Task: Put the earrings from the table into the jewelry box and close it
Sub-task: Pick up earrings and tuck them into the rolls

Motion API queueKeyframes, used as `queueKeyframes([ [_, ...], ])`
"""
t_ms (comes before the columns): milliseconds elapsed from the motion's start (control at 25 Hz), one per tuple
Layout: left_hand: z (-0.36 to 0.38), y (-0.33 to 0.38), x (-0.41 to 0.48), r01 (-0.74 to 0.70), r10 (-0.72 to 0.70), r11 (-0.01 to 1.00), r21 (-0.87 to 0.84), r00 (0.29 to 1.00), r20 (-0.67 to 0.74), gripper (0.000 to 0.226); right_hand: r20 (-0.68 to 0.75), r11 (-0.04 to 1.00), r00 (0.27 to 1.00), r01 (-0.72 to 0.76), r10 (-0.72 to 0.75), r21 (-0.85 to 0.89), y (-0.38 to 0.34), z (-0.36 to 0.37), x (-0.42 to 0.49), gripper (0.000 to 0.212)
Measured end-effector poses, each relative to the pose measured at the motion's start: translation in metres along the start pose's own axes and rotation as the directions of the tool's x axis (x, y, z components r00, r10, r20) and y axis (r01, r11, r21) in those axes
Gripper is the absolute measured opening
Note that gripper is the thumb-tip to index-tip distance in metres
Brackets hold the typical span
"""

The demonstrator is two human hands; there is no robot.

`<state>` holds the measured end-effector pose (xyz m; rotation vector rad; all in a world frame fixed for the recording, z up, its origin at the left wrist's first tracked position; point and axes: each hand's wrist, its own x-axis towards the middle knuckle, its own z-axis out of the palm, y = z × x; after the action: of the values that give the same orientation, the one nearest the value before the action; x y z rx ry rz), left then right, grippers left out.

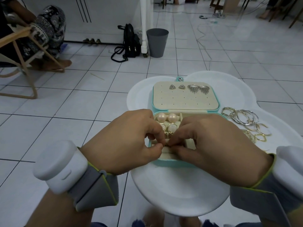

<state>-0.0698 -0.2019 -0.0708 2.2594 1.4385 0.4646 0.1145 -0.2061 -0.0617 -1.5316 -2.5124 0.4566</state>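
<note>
A teal jewelry box [173, 163] lies open on a white cloud-shaped table [180, 194]. Its cream lid panel [185, 100] carries two triangular stud earrings [177, 87] and two silver fan-shaped earrings [198, 88]. Pearl earrings [167, 117] sit in the base. My left hand [124, 141] and my right hand [213, 145] meet over the front of the base, fingertips pinched together on a small gold earring [166, 145]. Much of the base is hidden under my hands. Several gold and silver hoop earrings [246, 123] lie on the table to the right of the box.
Both wrists carry white devices on grey straps. On the tiled floor beyond stand a grey bin [157, 42], a black backpack [129, 42] and a wooden chair [21, 63] with a seated person at the far left.
</note>
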Motion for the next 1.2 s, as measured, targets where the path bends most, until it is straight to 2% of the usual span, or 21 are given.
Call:
queueKeyframes([
  [120,-0.0005,0.0025,-0.0009,0.008,-0.008,1.000,0.002,1.000,-0.002,0.024,-0.009,0.999,1.000,0.023,-0.023,-0.023,0.0014,0.0001,-0.0014,0.027],
  [360,-0.0040,0.0023,-0.0011,0.016,-0.016,1.000,-0.024,1.000,-0.020,0.019,-0.052,0.992,0.999,0.013,-0.007,0.122,0.0086,0.0001,-0.0018,0.024],
  [800,-0.0006,0.0027,0.0012,0.033,-0.033,0.999,0.005,0.999,-0.017,0.020,-0.068,0.994,0.997,0.029,-0.021,0.107,0.0053,0.0033,0.0004,0.024],
  [1040,-0.0020,0.0036,0.0023,0.059,-0.059,0.998,0.013,0.998,-0.001,0.022,-0.055,0.999,0.998,-0.005,0.008,0.054,0.0043,0.0003,-0.0005,0.013],
  [1200,-0.0025,0.0040,0.0035,0.082,-0.082,0.996,0.046,0.997,0.010,0.025,-0.012,1.000,1.000,0.004,-0.004,0.006,0.0003,-0.0001,-0.0015,0.024],
])
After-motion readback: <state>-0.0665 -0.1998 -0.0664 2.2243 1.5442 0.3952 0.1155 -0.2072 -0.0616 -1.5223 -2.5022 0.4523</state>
